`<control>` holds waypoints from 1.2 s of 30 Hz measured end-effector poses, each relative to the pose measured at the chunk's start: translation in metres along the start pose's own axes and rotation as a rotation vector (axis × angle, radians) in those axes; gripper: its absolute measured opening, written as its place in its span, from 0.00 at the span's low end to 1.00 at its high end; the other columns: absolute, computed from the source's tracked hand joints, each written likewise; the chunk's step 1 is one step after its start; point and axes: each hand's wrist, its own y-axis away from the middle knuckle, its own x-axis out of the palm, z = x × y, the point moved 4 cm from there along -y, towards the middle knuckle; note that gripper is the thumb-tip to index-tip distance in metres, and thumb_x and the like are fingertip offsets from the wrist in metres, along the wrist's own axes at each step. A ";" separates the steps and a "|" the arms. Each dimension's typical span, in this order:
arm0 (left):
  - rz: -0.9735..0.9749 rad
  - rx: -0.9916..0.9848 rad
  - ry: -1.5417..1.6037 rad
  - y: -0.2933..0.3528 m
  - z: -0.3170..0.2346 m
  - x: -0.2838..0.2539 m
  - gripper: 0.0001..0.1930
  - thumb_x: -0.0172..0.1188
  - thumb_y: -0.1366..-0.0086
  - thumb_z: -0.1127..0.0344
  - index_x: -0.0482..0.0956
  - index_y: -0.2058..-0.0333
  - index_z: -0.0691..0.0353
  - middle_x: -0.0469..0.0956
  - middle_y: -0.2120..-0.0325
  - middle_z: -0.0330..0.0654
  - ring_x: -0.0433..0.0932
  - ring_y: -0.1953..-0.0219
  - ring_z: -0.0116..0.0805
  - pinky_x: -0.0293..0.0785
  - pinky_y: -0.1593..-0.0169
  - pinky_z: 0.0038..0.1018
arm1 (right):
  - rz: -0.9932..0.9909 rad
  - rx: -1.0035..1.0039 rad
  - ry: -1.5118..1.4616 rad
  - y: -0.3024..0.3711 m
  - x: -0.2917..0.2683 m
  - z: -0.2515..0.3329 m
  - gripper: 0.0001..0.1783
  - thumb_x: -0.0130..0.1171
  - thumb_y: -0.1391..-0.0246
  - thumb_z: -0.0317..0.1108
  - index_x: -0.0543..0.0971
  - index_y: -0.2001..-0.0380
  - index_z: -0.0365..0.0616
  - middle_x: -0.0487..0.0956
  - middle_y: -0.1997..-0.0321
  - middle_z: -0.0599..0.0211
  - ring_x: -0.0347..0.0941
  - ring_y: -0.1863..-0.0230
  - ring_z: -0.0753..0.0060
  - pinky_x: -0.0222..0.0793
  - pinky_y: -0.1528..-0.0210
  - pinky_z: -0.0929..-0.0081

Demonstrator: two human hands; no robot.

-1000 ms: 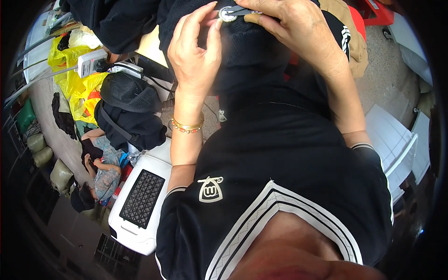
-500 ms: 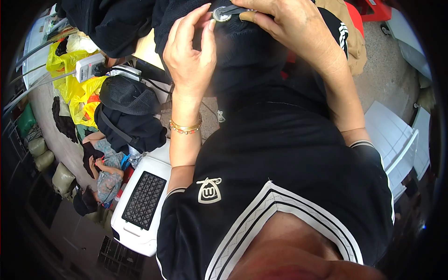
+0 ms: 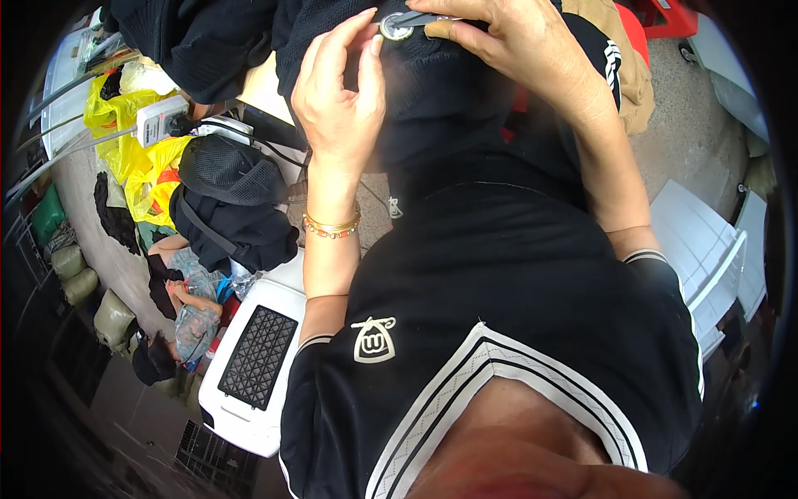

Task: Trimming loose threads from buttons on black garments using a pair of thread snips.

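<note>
At the top of the head view, a small round disc (image 3: pixel 386 32) with a pale, shiny rim sits at the fingertips of my left hand (image 3: pixel 341 91), between thumb and forefinger. My right hand (image 3: pixel 519 41) is closed on a grey, narrow-pointed tool (image 3: pixel 420 18) that looks like tweezers or thread snips. Its tip lies over the disc's face. One right finger has a tan cover on its tip. Beneath both hands spreads dark knitted fabric (image 3: pixel 416 91) over my lap. The upper part of the right hand is cut off by the frame edge.
At left are a white power strip (image 3: pixel 158 122), yellow plastic bags (image 3: pixel 125 154), a black mesh-topped bag (image 3: pixel 229 170) and a white case with a black grille (image 3: pixel 258 358). Another person (image 3: pixel 195 303) sits beyond. A red stool (image 3: pixel 665 18) stands upper right; white panels (image 3: pixel 690 241) lie right.
The grey tool and right fingers have shifted very slightly over the disc. My left hand holds nearly the same place. The other person at left has moved their arms a little.
</note>
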 end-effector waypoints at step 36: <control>-0.081 -0.054 -0.060 -0.006 -0.002 0.002 0.04 0.63 0.36 0.73 0.84 0.64 0.64 0.82 0.70 0.42 0.82 0.71 0.33 0.76 0.66 0.23 | -0.166 -0.103 -0.012 0.003 0.002 -0.003 0.12 0.68 0.54 0.29 0.83 0.64 0.40 0.74 0.70 0.61 0.74 0.67 0.58 0.71 0.64 0.67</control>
